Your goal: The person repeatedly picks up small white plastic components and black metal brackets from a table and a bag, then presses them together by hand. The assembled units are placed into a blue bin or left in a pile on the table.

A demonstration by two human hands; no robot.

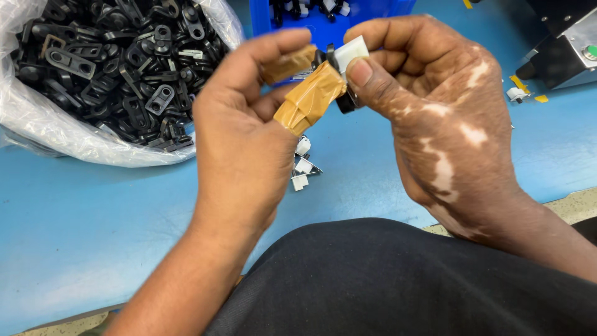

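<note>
**Both hands pinching one small black part, mid-air over the worktop**

The person is working a small black plastic part (344,93) with a white piece (352,51) on it, held up between both hands above the middle of the blue worktop (93,211), not resting on anything.

Left hand (245,149): palm turning away from the camera, thumb and forefinger wrapped in brown tape (309,98), grip closing on the part's left side. Right hand (444,106): back of hand facing the camera, thumb pressing the part from the front, fingers curling behind it, grip clamped on the part and the white piece.

Judging by the pose, the white piece is being pressed or seated onto the black part; finishing that likely calls for a firm, square pinch from both thumbs. Whether it's already seated, can't tell, since the fingers are hiding the joint.

Around them: a clear bag of black parts (118,62) is sitting at the worktop's far left corner, a blue bin (323,22) at the far edge, a few loose white pieces (303,165) lying mid-worktop just under the hands, and a machine (559,50) at the far right corner.
</note>
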